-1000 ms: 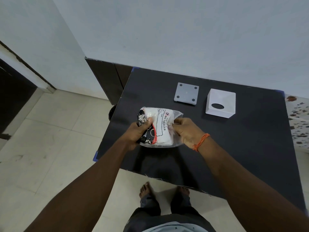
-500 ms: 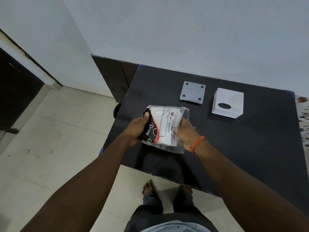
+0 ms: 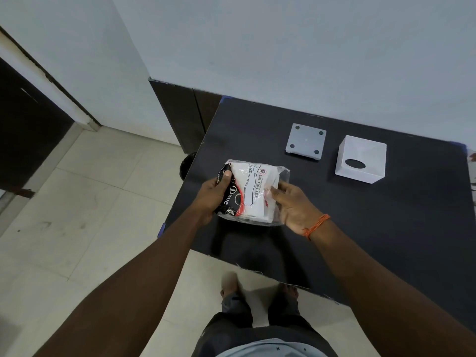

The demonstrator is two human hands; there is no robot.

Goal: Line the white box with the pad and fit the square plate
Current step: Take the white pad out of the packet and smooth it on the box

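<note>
Our left hand [image 3: 215,194] grips the left end of a clear plastic pack of tissues [image 3: 251,194], thumb on top, while our right hand [image 3: 293,204] pinches its right edge with loosely curled fingers. We hold it above the near left part of the black table [image 3: 386,228]. Farther right sit the grey square plate [image 3: 306,145] and, beside it, the white box [image 3: 362,159].

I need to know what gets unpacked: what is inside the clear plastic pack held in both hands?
Inside the clear plastic pack is a white folded wad labelled BIG TISSUES. The left hand and dark printing hide that end.
</note>
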